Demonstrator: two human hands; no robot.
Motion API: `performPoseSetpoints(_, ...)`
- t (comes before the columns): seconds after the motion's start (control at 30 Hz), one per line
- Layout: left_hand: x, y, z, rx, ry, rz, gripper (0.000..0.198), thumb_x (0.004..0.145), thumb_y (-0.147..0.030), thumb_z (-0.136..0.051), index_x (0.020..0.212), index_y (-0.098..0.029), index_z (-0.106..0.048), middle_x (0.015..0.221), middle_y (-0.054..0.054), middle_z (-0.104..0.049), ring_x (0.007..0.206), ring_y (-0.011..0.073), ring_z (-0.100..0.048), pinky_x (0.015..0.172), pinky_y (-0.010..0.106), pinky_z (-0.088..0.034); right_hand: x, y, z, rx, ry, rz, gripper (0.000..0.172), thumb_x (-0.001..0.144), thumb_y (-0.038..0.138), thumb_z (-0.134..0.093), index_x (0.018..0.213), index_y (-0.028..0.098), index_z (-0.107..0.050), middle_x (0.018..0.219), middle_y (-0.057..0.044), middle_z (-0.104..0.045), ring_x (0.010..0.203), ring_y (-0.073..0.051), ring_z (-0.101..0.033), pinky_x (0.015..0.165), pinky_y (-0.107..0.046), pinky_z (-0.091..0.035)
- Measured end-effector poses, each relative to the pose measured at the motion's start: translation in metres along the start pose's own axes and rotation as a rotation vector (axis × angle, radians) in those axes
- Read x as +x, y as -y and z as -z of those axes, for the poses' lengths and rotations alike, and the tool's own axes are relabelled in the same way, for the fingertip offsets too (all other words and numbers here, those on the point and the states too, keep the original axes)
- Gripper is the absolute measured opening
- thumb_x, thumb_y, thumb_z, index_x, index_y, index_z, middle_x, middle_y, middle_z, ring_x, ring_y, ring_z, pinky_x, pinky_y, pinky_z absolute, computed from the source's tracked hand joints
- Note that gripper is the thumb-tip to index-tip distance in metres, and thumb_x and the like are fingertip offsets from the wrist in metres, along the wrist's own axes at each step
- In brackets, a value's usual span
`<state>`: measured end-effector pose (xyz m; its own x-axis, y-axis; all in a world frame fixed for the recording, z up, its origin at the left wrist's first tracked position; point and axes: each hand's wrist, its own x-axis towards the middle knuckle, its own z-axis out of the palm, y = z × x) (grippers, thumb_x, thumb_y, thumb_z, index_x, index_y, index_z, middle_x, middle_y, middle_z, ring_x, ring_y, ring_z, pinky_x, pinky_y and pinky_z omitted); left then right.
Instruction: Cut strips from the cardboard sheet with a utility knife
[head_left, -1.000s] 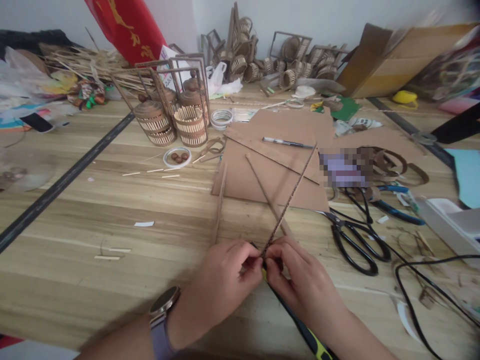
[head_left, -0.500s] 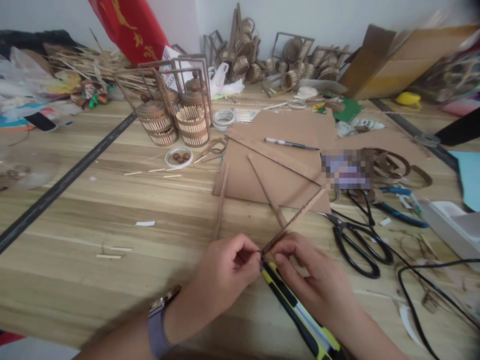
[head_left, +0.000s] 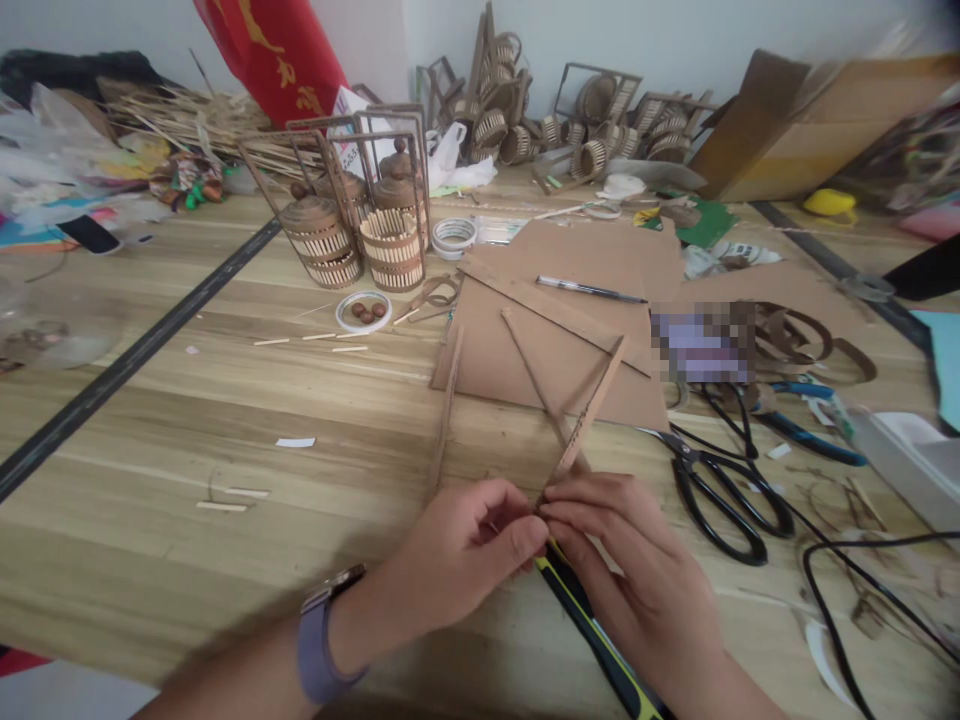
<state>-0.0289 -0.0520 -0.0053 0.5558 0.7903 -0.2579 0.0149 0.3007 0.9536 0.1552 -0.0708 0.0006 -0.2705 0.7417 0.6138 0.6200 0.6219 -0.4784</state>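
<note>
My left hand [head_left: 469, 545] and my right hand [head_left: 637, 560] meet near the table's front edge, both pinched on the near end of a thin brown strip [head_left: 589, 415]. The strip slants up and to the right, its flat side toward me. It crosses another strip [head_left: 529, 370] that lies on the table. A third strip [head_left: 448, 410] lies to the left. Under my right hand lies a black and yellow utility knife [head_left: 592, 630].
Brown cardboard sheets [head_left: 547, 300] with a pen [head_left: 589, 290] lie ahead. Black scissors [head_left: 720, 485], blue pliers [head_left: 814, 440] and a black cable [head_left: 840, 580] lie to the right. Woven lantern models [head_left: 352, 230] stand at the back left, a cardboard box [head_left: 795, 130] at the back right.
The strip in my hands has swung down to the right and back up a little, and turned from its patterned edge to its flat side. Both hands stayed pinched on it.
</note>
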Motion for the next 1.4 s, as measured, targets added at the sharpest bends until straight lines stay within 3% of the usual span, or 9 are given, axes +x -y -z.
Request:
performPoseSetpoints(0.17, 0.0013, 0.0001, -0.0006, 0.028, 0.049, -0.005, 0.037, 0.092, -0.051, -0.059, 0.086, -0.015, -0.059, 0.074, 0.001, -0.061, 0.067, 0.0114, -0.057, 0.064, 0.022, -0.046, -0.0027, 0.0028, -0.0055, 0.035, -0.010, -0.038, 0.015, 0.091, 0.011, -0.059, 0.095, 0.023, -0.067, 0.088, -0.004, -0.072, 0.083, -0.017, -0.068, 0.072, -0.030, -0.057)
performPoseSetpoints(0.43, 0.0015, 0.0036, -0.0041, 0.022, 0.005, 0.005, 0.031, 0.094, -0.045, -0.056, 0.083, -0.016, -0.056, 0.071, 0.000, -0.060, 0.064, 0.0107, -0.058, 0.061, 0.021, -0.048, -0.0029, 0.0031, -0.0066, 0.042, -0.011, -0.097, 0.013, 0.093, 0.015, -0.058, 0.088, 0.024, -0.065, 0.084, -0.003, -0.070, 0.079, -0.017, -0.068, 0.068, -0.030, -0.057)
performPoseSetpoints(0.8, -0.0008, 0.0023, -0.0022, 0.102, 0.040, -0.060, 0.032, 0.097, -0.042, -0.051, 0.080, -0.016, -0.058, 0.070, 0.002, -0.062, 0.064, 0.0120, -0.061, 0.061, 0.022, -0.048, -0.0021, 0.0031, -0.0036, 0.137, 0.006, -0.245, 0.015, 0.097, 0.025, -0.054, 0.084, 0.025, -0.061, 0.081, -0.001, -0.070, 0.076, -0.014, -0.070, 0.064, -0.023, -0.056)
performPoseSetpoints(1.0, -0.0007, 0.0028, -0.0012, 0.171, 0.036, -0.105, 0.031, 0.098, -0.039, -0.051, 0.079, -0.016, -0.059, 0.070, 0.002, -0.064, 0.065, 0.0115, -0.062, 0.061, 0.020, -0.048, -0.0030, 0.0026, -0.0019, 0.147, 0.013, -0.224, 0.015, 0.099, 0.025, -0.053, 0.087, 0.026, -0.060, 0.083, 0.001, -0.070, 0.078, -0.011, -0.070, 0.067, -0.019, -0.056)
performPoseSetpoints(1.2, -0.0006, 0.0003, -0.0009, 0.103, 0.049, -0.100, 0.026, 0.098, -0.036, -0.050, 0.086, -0.015, -0.061, 0.073, 0.002, -0.064, 0.068, 0.0115, -0.062, 0.064, 0.021, -0.050, -0.0038, -0.0004, 0.0010, 0.050, 0.014, -0.112, 0.007, 0.095, 0.020, -0.056, 0.097, 0.026, -0.061, 0.088, -0.002, -0.072, 0.082, -0.016, -0.072, 0.070, -0.027, -0.059)
performPoseSetpoints(1.3, -0.0018, 0.0013, 0.0006, 0.174, 0.016, -0.137, 0.026, 0.100, -0.033, -0.047, 0.088, -0.016, -0.061, 0.074, 0.001, -0.066, 0.067, 0.0116, -0.063, 0.063, 0.021, -0.049, -0.0030, -0.0001, 0.0017, -0.001, 0.012, -0.037, 0.023, 0.091, 0.016, -0.061, 0.111, 0.025, -0.059, 0.094, -0.004, -0.074, 0.087, -0.018, -0.073, 0.073, -0.030, -0.060)
performPoseSetpoints(1.4, -0.0036, 0.0014, 0.0006, 0.431, -0.037, -0.220, 0.027, 0.102, -0.029, -0.045, 0.085, -0.018, -0.062, 0.074, 0.001, -0.068, 0.068, 0.0128, -0.063, 0.064, 0.023, -0.047, -0.0019, 0.0027, 0.0018, -0.027, 0.014, 0.012, 0.033, 0.088, 0.010, -0.061, 0.118, 0.025, -0.057, 0.095, -0.005, -0.074, 0.088, -0.019, -0.073, 0.075, -0.031, -0.060)
